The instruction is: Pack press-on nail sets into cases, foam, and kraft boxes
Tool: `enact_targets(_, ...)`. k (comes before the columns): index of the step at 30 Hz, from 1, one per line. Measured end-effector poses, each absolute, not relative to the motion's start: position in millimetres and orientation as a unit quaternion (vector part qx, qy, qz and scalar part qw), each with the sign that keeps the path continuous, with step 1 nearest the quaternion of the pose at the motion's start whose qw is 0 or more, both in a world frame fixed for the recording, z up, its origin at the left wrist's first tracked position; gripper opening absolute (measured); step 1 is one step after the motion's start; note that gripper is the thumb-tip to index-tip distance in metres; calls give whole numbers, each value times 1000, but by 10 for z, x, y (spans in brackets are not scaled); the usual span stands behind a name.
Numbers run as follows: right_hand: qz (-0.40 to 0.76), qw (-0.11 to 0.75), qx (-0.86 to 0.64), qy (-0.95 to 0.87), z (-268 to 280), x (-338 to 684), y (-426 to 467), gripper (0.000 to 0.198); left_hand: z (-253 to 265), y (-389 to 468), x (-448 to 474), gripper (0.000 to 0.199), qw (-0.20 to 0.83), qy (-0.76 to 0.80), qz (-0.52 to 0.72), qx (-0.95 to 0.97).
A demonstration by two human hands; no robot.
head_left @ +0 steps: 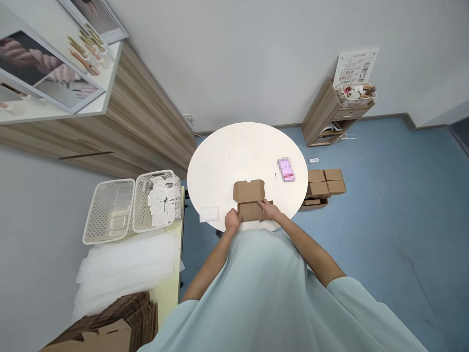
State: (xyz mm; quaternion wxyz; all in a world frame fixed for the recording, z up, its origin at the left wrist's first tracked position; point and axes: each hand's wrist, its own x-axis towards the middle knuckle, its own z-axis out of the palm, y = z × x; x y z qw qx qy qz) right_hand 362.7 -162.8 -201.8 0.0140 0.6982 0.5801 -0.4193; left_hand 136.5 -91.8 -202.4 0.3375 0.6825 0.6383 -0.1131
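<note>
An unfolded brown cardboard box (249, 211) lies near the front edge of the round white table (220, 151), its lid flap raised toward the far side. My left hand (232, 221) is closed at the box's left wall, fingers curled around its near corner. On the other side, my right hand (270, 210) holds the right wall, with fingers reaching over into the box and the thumb by the near edge. Left of the box is a flat white packet (209, 214). A blurred pink-purple item (286, 169) rests on the table's right part.
At left, a side table (166, 288) bears white baskets (110, 210), one with white packets, sheets of white wrapping (124, 264) and stacked flat cardboard (139, 318). Brown boxes (318, 188) stand right of the round table. A small cabinet (322, 115) is against the wall.
</note>
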Motion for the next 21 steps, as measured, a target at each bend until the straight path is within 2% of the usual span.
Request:
enact_targets(7, -365, -8, 714, 597, -1921, 3609, -1724, 106, -2002, -954, 1493, 17, 321, 660, -123, 668)
enact_targets(11, -287, -71, 796, 528, -1920, 3738, -1916, 62, -2042, -979, 1493, 18, 333, 674, -112, 650)
enact_targets(15, -305, -31, 852, 424, -1983, 3863, -2006, 30, -2048, -996, 1499, 20, 328, 676, -106, 651)
enact_targets(18, -331, -4, 847, 416, -2003, 3874, -1980, 22, -2039, -1009, 1515, 20, 331, 677, -102, 649)
enact_targets(21, -321, -21, 838, 441, -1963, 3804, -1916, 19, -2055, -1017, 1539, 21, 335, 683, -93, 642)
